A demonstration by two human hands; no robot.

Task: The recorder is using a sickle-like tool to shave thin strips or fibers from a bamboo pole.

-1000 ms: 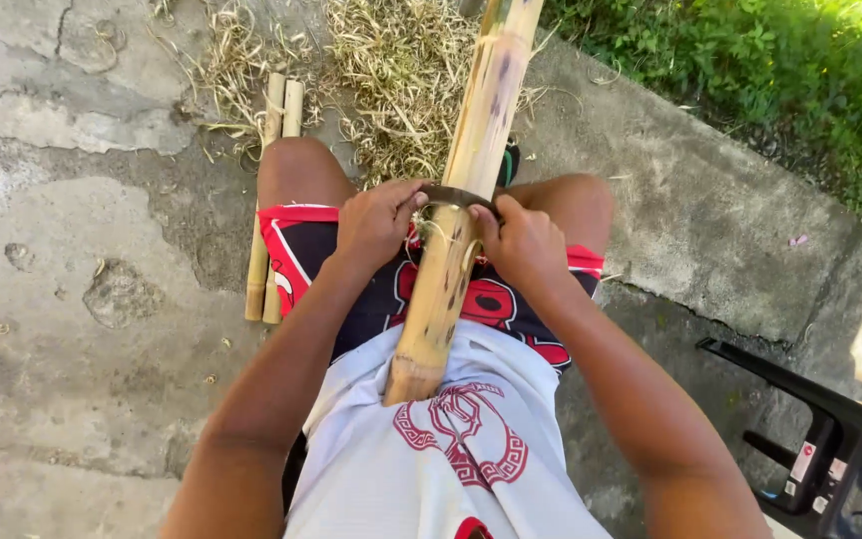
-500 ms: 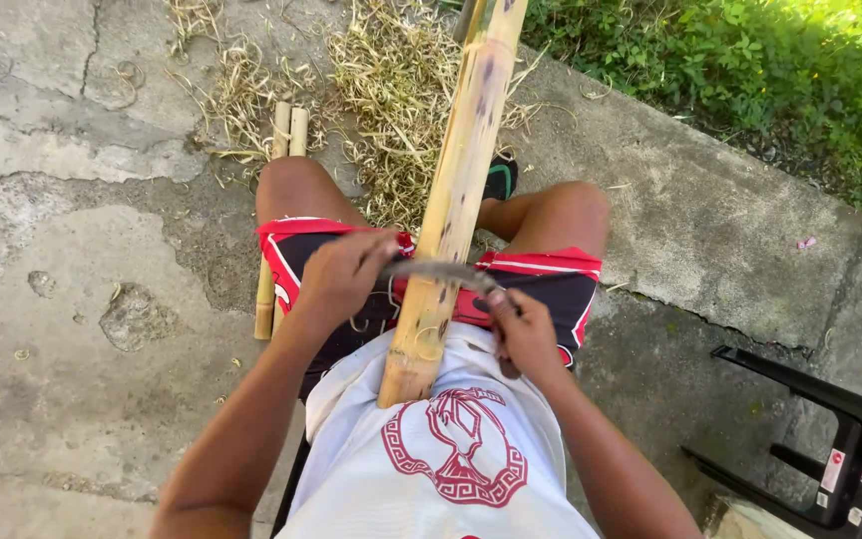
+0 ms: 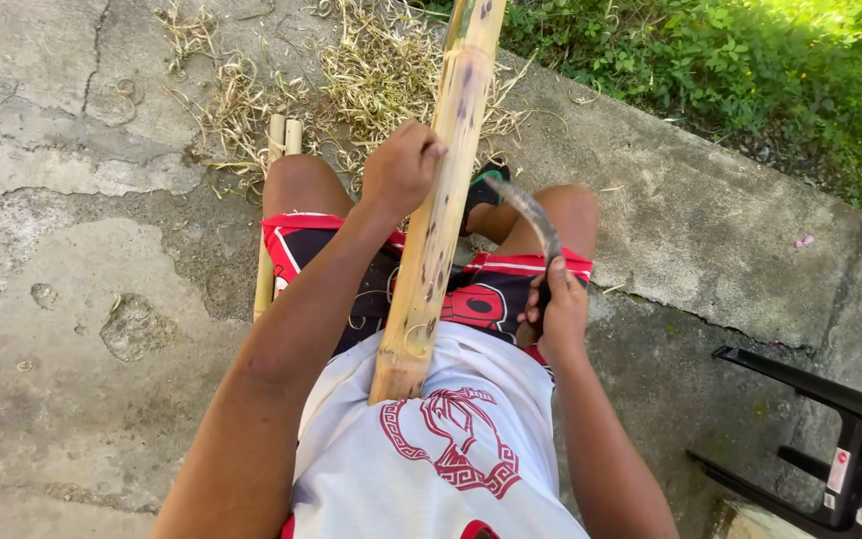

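A long yellowish bamboo pole (image 3: 438,200) with dark spots leans from my belly up and away over my lap. My left hand (image 3: 403,168) grips the pole's left side above my knees. My right hand (image 3: 559,311) rests on my right thigh and holds a curved, dark-bladed knife (image 3: 528,214) whose blade arcs up toward the pole without touching it. I sit in red and black shorts and a white shirt.
Dry bamboo shavings (image 3: 351,75) lie heaped on the cracked concrete ahead. Two thin bamboo sticks (image 3: 269,200) lie beside my left thigh. A black plastic chair frame (image 3: 830,439) stands at the right. Green weeds (image 3: 730,70) border the slab at the upper right.
Both hands held the knife across the pole before. Now the left hand has moved up onto the pole and the right hand has drawn the knife off to the right.
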